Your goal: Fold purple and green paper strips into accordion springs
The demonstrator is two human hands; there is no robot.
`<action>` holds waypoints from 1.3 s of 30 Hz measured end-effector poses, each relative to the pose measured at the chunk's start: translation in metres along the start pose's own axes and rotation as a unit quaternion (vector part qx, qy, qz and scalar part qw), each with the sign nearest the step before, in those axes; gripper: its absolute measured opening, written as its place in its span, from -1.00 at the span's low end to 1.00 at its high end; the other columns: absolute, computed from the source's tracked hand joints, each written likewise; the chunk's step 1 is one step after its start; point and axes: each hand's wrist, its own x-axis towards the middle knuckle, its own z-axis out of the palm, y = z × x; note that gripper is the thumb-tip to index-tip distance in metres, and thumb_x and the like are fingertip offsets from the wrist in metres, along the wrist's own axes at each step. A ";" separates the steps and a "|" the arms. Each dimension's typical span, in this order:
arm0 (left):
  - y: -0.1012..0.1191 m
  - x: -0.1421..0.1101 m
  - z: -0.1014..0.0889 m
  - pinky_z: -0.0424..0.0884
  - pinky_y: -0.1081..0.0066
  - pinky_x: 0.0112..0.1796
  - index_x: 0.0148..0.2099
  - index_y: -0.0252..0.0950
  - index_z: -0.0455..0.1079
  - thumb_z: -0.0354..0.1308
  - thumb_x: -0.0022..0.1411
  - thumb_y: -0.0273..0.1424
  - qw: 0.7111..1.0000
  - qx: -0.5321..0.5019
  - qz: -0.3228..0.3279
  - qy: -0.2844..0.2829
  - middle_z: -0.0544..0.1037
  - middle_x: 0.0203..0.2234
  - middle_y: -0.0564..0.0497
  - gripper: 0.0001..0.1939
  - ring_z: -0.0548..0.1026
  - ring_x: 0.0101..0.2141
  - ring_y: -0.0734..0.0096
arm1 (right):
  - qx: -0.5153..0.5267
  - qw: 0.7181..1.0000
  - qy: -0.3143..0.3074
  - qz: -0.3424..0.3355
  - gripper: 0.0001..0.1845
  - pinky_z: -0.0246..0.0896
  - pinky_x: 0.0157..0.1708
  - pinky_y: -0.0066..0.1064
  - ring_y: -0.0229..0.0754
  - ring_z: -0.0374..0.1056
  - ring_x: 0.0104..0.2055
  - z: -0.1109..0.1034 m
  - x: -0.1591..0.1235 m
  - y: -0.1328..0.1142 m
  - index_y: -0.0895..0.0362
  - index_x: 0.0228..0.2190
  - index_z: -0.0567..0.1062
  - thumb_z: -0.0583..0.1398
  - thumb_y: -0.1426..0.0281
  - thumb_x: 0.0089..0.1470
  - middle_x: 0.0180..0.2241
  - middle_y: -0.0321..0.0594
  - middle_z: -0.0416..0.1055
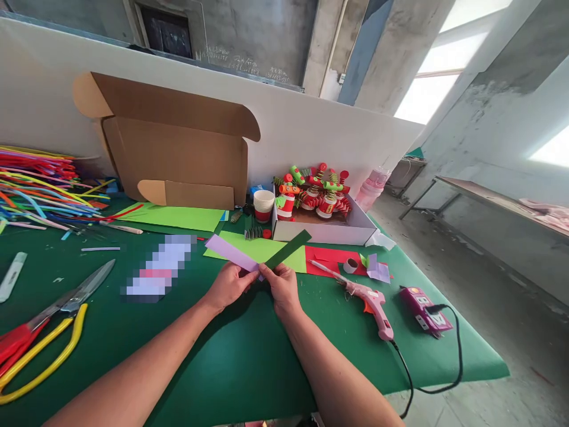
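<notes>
My left hand (231, 283) pinches a purple paper strip (229, 249) near its lower right end. Between the thumb and fingers of my right hand (282, 284) is a dark green paper strip (291, 246), which slants up to the right. The two strips meet in a V at my thumbs; the overlap is partly hidden by the fingertips. Behind them lies a light green paper sheet (249, 249), next to a red paper sheet (324, 261). A pink glue gun (371, 302) rests to the right of my right hand, its nozzle over the red sheet.
Scissors (66, 308) lie at the left, below a heap of coloured pipe cleaners (44, 190). An open cardboard box (178, 154) stands behind. A white box (320, 233) holds several paper-cup figures (326, 204), beside stacked paper cups (264, 204). A corded purple power strip (424, 311) sits right.
</notes>
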 end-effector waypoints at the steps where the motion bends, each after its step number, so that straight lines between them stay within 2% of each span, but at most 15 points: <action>1: -0.001 0.000 0.001 0.14 0.44 -0.59 -0.63 -0.26 0.30 0.22 -0.08 -0.06 1.000 -0.003 -0.001 0.001 0.31 -0.76 0.09 -0.62 0.26 -0.66 0.46 | 0.001 1.000 0.006 -0.004 -0.68 0.11 -0.52 -0.44 -0.32 0.19 -0.57 0.000 0.000 0.000 0.17 -0.62 0.50 0.42 0.20 -0.35 -0.64 -0.32 0.41; 7: -0.002 0.003 -0.001 0.17 0.46 -0.59 -0.45 -0.29 0.40 0.24 -0.12 -0.07 0.998 -0.052 -0.012 0.030 0.37 -0.67 0.10 -0.63 0.24 -0.63 0.48 | -0.023 0.999 0.019 0.024 -0.64 0.03 -0.60 -0.48 -0.35 0.16 -0.63 0.000 0.002 -0.002 0.16 -0.73 0.41 0.44 0.22 -0.38 -0.73 -0.37 0.33; 12: 0.006 0.001 0.000 0.24 0.45 -0.54 -0.35 -0.30 0.43 0.26 -0.10 -0.05 0.995 -0.096 -0.001 0.013 0.47 -0.56 0.06 -0.58 0.29 -0.58 0.48 | 0.032 0.999 0.007 -0.007 -0.75 0.19 -0.50 -0.44 -0.31 0.25 -0.58 0.001 0.002 -0.004 0.18 -0.62 0.55 0.43 0.28 -0.35 -0.64 -0.30 0.45; 18: 0.003 0.001 0.001 0.22 0.45 -0.55 -0.41 -0.31 0.44 0.29 -0.11 -0.03 0.995 -0.097 -0.011 0.000 0.47 -0.59 0.04 -0.58 0.29 -0.60 0.48 | 0.045 0.999 -0.012 0.005 -0.77 0.23 -0.48 -0.42 -0.29 0.27 -0.57 0.004 0.000 -0.003 0.18 -0.58 0.58 0.42 0.30 -0.33 -0.59 -0.27 0.49; 23: 0.002 0.001 0.002 0.22 0.47 -0.56 -0.42 -0.31 0.45 0.31 -0.10 -0.05 0.993 -0.117 -0.007 0.016 0.45 -0.60 0.07 -0.60 0.28 -0.60 0.50 | 0.058 0.998 0.008 -0.012 -0.78 0.25 -0.46 -0.43 -0.31 0.29 -0.54 0.003 0.000 -0.005 0.18 -0.57 0.57 0.43 0.35 -0.35 -0.55 -0.27 0.50; 26: 0.003 0.002 -0.003 0.23 0.47 -0.55 -0.42 -0.32 0.45 0.34 -0.11 -0.08 0.987 -0.156 -0.013 0.038 0.44 -0.60 0.08 -0.61 0.29 -0.60 0.52 | 0.078 0.996 -0.037 0.028 -0.77 0.28 -0.44 -0.44 -0.32 0.30 -0.56 -0.001 0.002 -0.007 0.17 -0.58 0.55 0.43 0.36 -0.38 -0.60 -0.32 0.45; 28: 0.004 0.003 -0.009 0.24 0.48 -0.55 -0.43 -0.33 0.43 0.36 -0.12 -0.12 0.978 -0.203 -0.020 0.044 0.40 -0.62 0.11 -0.63 0.28 -0.61 0.55 | 0.106 0.991 -0.071 0.049 -0.73 0.33 -0.39 -0.43 -0.32 0.33 -0.53 -0.004 0.003 -0.008 0.16 -0.56 0.54 0.45 0.37 -0.41 -0.56 -0.33 0.46; 31: 0.004 0.004 -0.016 0.24 0.48 -0.55 -0.45 -0.33 0.40 0.38 -0.11 -0.18 0.964 -0.263 -0.027 0.020 0.36 -0.63 0.13 -0.66 0.27 -0.62 0.58 | 0.126 0.986 -0.084 0.063 -0.69 0.37 -0.35 -0.42 -0.37 0.32 -0.53 -0.006 0.005 -0.007 0.16 -0.53 0.53 0.47 0.35 -0.40 -0.48 -0.32 0.48; 33: 0.005 0.004 -0.017 0.23 0.48 -0.56 -0.45 -0.34 0.40 0.38 -0.11 -0.19 0.961 -0.273 -0.035 -0.002 0.36 -0.63 0.12 -0.67 0.26 -0.63 0.59 | 0.124 0.986 -0.079 0.077 -0.69 0.38 -0.36 -0.42 -0.38 0.29 -0.55 -0.006 0.006 -0.003 0.17 -0.55 0.51 0.47 0.31 -0.36 -0.51 -0.31 0.46; 36: 0.006 0.002 -0.013 0.22 0.48 -0.58 -0.45 -0.33 0.39 0.37 -0.11 -0.18 0.965 -0.256 -0.044 -0.029 0.36 -0.64 0.12 -0.66 0.24 -0.64 0.59 | 0.132 0.985 -0.067 0.090 -0.68 0.37 -0.41 -0.43 -0.35 0.29 -0.56 -0.005 0.006 0.001 0.16 -0.63 0.47 0.47 0.30 -0.37 -0.60 -0.31 0.41; 39: 0.007 0.001 -0.007 0.21 0.50 -0.61 -0.44 -0.31 0.38 0.34 -0.10 -0.14 0.977 -0.208 -0.034 -0.024 0.34 -0.67 0.13 -0.65 0.24 -0.64 0.57 | 0.150 0.982 -0.065 0.098 -0.68 0.37 -0.44 -0.44 -0.33 0.30 -0.56 -0.003 0.005 0.003 0.15 -0.68 0.43 0.47 0.34 -0.40 -0.66 -0.32 0.37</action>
